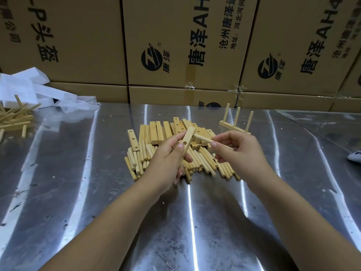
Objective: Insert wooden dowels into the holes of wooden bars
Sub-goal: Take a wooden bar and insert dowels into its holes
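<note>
Gripping a bar (188, 142) in our left hand (167, 162) and pinching a dowel (203, 139) in our right hand (239, 152), we seem to be starting an insertion, which next calls for squaring its tip and pressing in.

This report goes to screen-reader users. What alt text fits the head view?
A person's left hand holds a drilled wooden bar while the right hand points a dowel at its upper end, above a pile of bars and dowels on a metal table.

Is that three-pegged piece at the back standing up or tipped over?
Standing: its bar lies flat on the table, three dowels pointing up.
</note>
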